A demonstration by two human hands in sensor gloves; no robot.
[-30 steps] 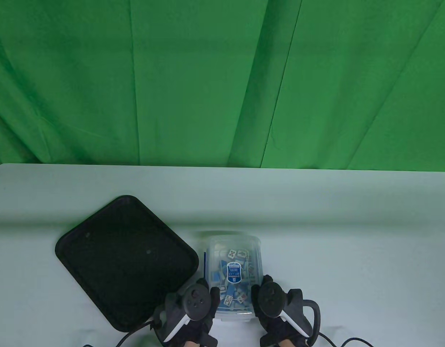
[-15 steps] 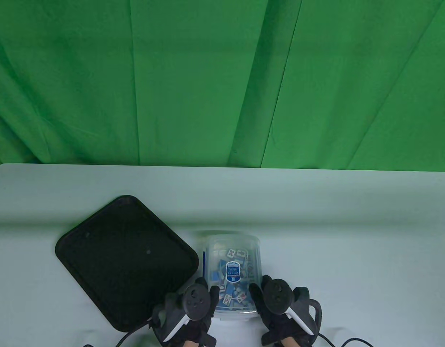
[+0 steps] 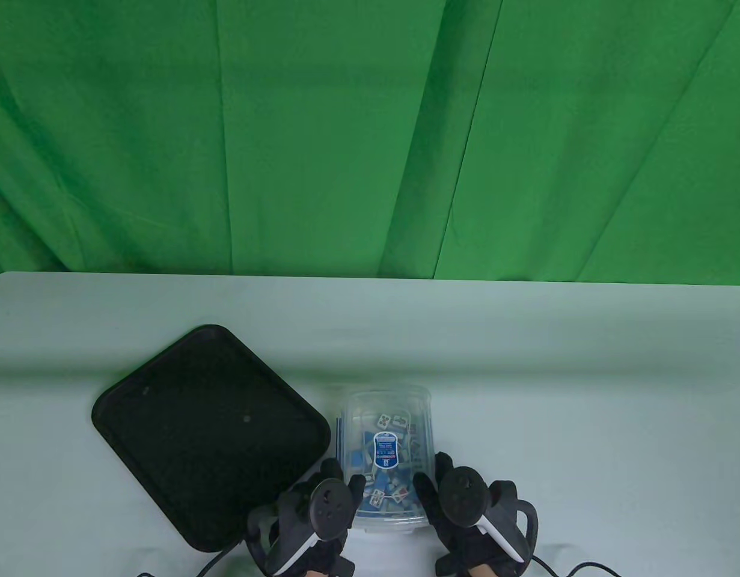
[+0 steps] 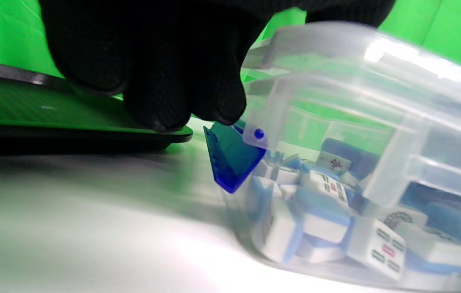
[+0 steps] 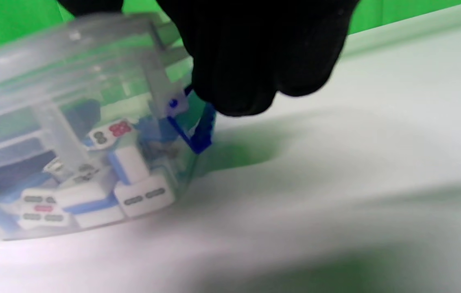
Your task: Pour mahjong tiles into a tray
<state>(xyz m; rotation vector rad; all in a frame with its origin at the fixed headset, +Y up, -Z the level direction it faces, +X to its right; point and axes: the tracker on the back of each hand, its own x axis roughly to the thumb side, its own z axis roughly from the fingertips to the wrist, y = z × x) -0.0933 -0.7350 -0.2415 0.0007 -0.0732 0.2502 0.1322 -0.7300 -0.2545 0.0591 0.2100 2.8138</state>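
Gloved left hand [image 3: 321, 502] and right hand [image 3: 460, 499] touch the blue side latches [image 4: 232, 156] of a lidded clear box [image 3: 385, 457] of mahjong tiles [image 4: 324, 215] — firmness of hold unclear — beside a black tray [image 3: 165, 421] on the table [image 3: 586, 390].

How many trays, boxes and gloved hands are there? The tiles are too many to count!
Black tray: 1
Clear box of tiles: 1
Blue latches: 2, left, right
Gloved hands: 2, left hand, right hand
Total: 6
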